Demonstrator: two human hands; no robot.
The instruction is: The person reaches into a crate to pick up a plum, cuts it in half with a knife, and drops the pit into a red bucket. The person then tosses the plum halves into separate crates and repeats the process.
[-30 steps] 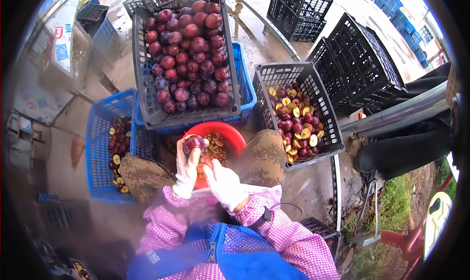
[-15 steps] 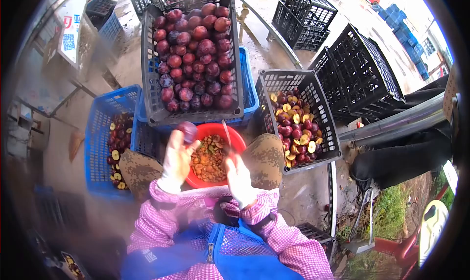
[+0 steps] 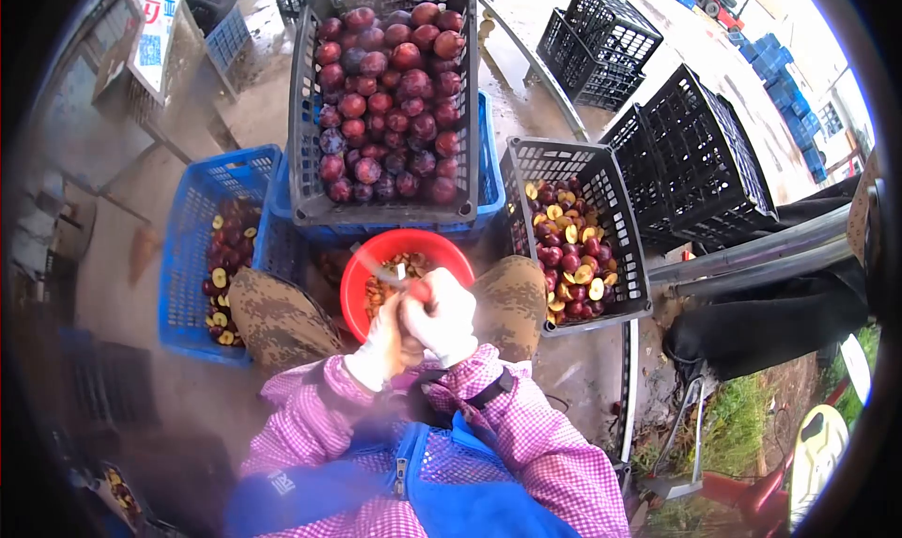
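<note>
My two gloved hands are together above the near rim of a red bowl (image 3: 458, 265) that holds orange-brown pits and scraps. My right hand (image 3: 442, 320) is closed on a knife (image 3: 376, 264), its blade pointing up and left over the bowl, slightly blurred. Below and beside it, my left hand (image 3: 383, 345) is closed, fingers curled in against the right. The plum it held half a second ago is hidden between the hands. Straight ahead, a black crate (image 3: 294, 115) of whole plums (image 3: 390, 115) rests on a blue crate (image 3: 487, 153).
Cut plums (image 3: 573, 247) fill part of a black crate (image 3: 631, 247) on my right. On my left, a blue crate (image 3: 178, 265) has more halves (image 3: 221, 277). Stacked black crates (image 3: 691, 162) and metal rails (image 3: 752, 261) stand farther right. My knees flank the bowl.
My left hand has drawn back toward me with the plum and met my right hand. The knife has swung from upright to slanting left. The view has shifted slightly.
</note>
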